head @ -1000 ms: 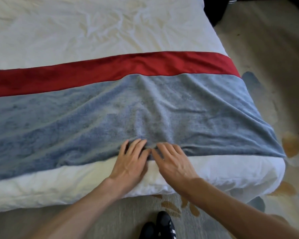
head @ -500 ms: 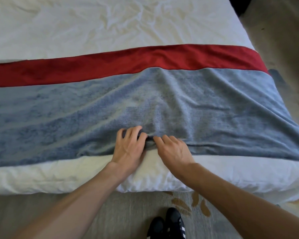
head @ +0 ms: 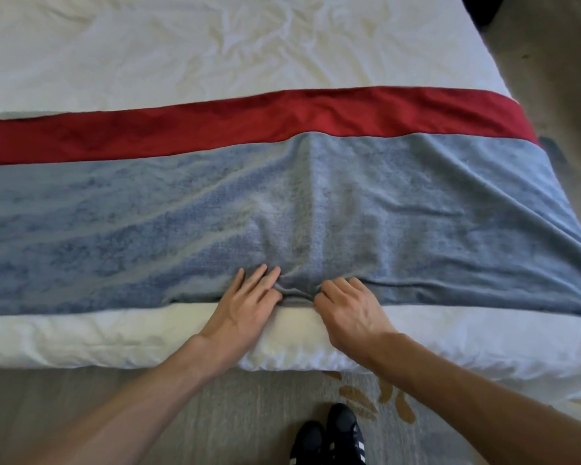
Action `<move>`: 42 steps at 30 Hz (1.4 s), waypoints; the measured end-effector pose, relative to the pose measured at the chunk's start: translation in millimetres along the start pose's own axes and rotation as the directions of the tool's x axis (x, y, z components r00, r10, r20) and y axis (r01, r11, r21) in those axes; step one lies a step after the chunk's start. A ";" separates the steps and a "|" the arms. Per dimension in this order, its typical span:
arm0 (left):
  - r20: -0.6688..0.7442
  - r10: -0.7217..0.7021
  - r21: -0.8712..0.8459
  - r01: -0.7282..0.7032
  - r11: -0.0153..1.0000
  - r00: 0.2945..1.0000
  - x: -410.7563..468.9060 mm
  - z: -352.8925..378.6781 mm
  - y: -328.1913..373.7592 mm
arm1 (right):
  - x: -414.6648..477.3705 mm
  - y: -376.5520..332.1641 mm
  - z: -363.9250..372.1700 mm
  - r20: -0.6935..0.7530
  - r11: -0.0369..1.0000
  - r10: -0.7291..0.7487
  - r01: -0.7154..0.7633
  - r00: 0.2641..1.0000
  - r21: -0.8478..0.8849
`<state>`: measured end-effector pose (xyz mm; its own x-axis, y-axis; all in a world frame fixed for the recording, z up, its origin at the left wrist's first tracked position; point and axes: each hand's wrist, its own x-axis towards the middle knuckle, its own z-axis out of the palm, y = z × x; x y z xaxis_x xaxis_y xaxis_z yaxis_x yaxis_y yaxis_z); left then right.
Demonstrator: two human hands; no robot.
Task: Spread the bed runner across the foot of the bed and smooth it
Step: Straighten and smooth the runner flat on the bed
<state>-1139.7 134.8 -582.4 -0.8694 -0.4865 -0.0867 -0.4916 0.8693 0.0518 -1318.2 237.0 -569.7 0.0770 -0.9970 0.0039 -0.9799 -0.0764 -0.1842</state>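
The bed runner [head: 148, 223] lies across the foot of the white bed [head: 215, 52]: a wide blue-grey fuzzy band with a red satin strip [head: 249, 119] along its far side. Creases fan out from its near hem at the middle. My left hand [head: 245, 303] rests there with fingers flat on the hem and its thumb tucked under a small bunch of fabric. My right hand [head: 349, 307] has its fingers curled, pinching the hem just right of that bunch. The runner's right end drapes over the bed's side.
White duvet edge [head: 81, 333] shows below the runner. Patterned carpet [head: 215, 414] lies underfoot with my black shoes [head: 329, 437] at the bottom. A dark object [head: 483, 8] stands at the far right corner past the bed.
The view has shifted leftward and closer. My hands have drawn slightly apart along the hem, and a small fold of fabric now bunches between them.
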 end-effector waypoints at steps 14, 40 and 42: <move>0.067 -0.182 -0.125 0.189 0.974 0.981 63.5 -42.7 -43.4 | 56.2 47.1 -33.3 0.087 0.987 0.159 -0.157 0.984 -0.027; 0.182 -0.323 0.007 0.327 0.945 0.929 180.0 -52.8 -347.4 | 369.7 73.3 -13.5 0.252 0.952 0.305 -0.288 0.918 -0.103; 0.142 -0.305 0.030 0.304 0.952 0.942 189.7 -47.7 -354.7 | 383.9 74.9 -11.2 0.234 0.955 0.293 -0.273 0.927 -0.111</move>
<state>-1132.7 -270.0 -569.8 -0.6616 -0.7110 -0.2384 -0.7309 0.6825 -0.0071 -1364.1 -151.6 -571.0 -0.1724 -0.9444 -0.2799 -0.9777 0.1986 -0.0677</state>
